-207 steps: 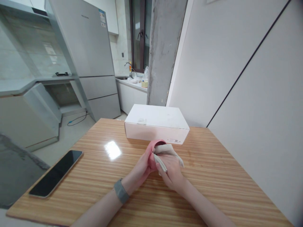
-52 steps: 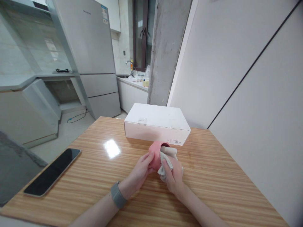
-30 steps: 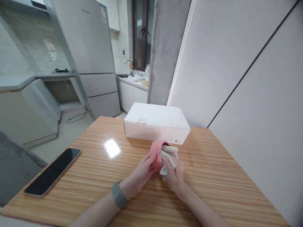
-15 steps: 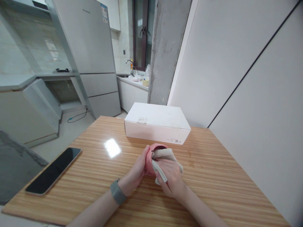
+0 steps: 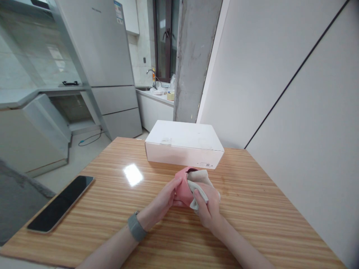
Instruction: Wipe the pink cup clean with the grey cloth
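A pink cup (image 5: 183,187) sits tilted on the wooden table (image 5: 117,209), just in front of a white box. My left hand (image 5: 165,200) is wrapped round its left side, and a grey band is on that wrist. My right hand (image 5: 209,207) pinches a beige cloth (image 5: 198,180) against the cup's rim and right side, with part of the cloth tucked into the mouth. The cup's lower part is hidden behind both hands.
A closed white cardboard box (image 5: 183,144) lies at the table's far edge. A black phone (image 5: 60,203) lies face up at the left edge. A white wall runs along the right; a fridge (image 5: 103,63) and kitchen counter stand beyond.
My right hand has slid the cloth back and forth over the cup's rim and side. My left hand has shifted its hold slightly. The cup stays in place.
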Tool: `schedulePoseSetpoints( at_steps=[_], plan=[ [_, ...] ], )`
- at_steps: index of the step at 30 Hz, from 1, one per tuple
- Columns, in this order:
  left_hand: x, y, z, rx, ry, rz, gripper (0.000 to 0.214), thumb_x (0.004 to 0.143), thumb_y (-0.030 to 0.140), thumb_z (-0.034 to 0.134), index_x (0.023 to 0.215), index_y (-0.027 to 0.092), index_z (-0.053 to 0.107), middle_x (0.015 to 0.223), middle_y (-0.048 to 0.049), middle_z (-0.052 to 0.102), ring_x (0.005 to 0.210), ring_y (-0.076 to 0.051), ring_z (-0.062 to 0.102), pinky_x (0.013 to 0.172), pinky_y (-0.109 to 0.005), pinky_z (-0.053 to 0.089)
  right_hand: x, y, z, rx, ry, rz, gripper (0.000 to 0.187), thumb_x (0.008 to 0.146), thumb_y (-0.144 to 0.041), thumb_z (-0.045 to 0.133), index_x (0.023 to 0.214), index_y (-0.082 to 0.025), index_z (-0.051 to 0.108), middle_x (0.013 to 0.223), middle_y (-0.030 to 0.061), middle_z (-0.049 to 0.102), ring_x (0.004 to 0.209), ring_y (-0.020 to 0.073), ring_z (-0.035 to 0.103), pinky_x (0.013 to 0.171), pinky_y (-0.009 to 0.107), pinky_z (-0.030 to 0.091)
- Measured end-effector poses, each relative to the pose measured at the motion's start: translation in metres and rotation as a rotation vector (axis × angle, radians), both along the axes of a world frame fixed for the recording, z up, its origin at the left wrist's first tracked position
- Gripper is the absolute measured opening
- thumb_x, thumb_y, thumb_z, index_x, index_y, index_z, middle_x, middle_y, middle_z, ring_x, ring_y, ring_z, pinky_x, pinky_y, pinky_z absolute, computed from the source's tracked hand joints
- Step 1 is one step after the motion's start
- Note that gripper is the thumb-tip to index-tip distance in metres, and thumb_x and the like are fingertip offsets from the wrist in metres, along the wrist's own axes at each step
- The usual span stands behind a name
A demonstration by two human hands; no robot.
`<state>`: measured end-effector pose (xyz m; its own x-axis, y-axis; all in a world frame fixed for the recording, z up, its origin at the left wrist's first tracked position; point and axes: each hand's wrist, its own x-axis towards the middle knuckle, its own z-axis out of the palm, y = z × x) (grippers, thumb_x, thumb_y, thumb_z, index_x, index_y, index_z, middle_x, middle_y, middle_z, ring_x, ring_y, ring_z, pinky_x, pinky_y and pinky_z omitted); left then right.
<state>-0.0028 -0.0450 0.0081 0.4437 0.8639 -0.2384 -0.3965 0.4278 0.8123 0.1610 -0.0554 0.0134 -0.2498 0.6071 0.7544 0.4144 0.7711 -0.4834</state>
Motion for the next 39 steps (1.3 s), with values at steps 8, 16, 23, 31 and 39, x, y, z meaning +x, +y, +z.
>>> schedulePoseSetpoints(
  at_steps=[8,16,23,31,39],
  plan=[
    [0.006,-0.003,0.001,0.042,-0.108,0.047,0.055,0.090,0.054,0.055,0.127,0.014,0.062,0.122,-0.0151,0.067,0.107,-0.025,0.062,0.084,-0.032,0.048,-0.004,-0.002,0.001,0.056,-0.009,0.012,0.023,0.094,-0.016,0.042,0.101,-0.018,0.064,0.083,0.0098,0.073,0.081,0.0260,0.071,0.073,0.040,0.056],
    [0.003,0.004,-0.002,0.001,0.075,0.256,0.058,0.085,0.063,0.055,0.113,0.015,0.070,0.109,-0.0106,0.074,0.105,-0.026,0.063,0.080,-0.031,0.047,-0.011,-0.005,0.009,0.087,-0.200,0.162,0.025,0.092,-0.016,0.040,0.078,-0.019,0.060,0.068,0.0061,0.066,0.062,0.0207,0.063,0.065,0.035,0.052],
    [0.000,0.003,0.002,-0.006,0.006,0.124,0.060,0.087,0.063,0.051,0.127,0.019,0.063,0.114,-0.0106,0.071,0.101,-0.026,0.063,0.077,-0.033,0.048,-0.010,0.001,0.009,0.085,-0.209,0.138,0.026,0.093,-0.016,0.038,0.081,-0.019,0.061,0.069,0.0062,0.068,0.064,0.0203,0.063,0.066,0.035,0.052],
    [0.005,-0.007,0.006,0.031,-0.068,0.087,0.044,0.082,0.039,0.070,0.120,0.019,0.065,0.117,-0.0100,0.068,0.097,-0.020,0.063,0.086,-0.031,0.047,-0.005,0.005,-0.005,-0.063,0.032,-0.020,0.025,0.096,-0.020,0.041,0.087,-0.019,0.065,0.076,0.0073,0.070,0.073,0.0221,0.066,0.070,0.036,0.051],
    [0.013,-0.006,0.000,-0.014,-0.160,0.116,0.048,0.085,0.049,0.065,0.120,0.017,0.065,0.107,-0.0109,0.071,0.089,-0.020,0.065,0.073,-0.028,0.050,-0.008,0.006,-0.010,-0.071,0.033,-0.030,0.027,0.096,-0.022,0.041,0.083,-0.021,0.064,0.076,0.0059,0.070,0.072,0.0220,0.067,0.070,0.035,0.052]
  ],
)
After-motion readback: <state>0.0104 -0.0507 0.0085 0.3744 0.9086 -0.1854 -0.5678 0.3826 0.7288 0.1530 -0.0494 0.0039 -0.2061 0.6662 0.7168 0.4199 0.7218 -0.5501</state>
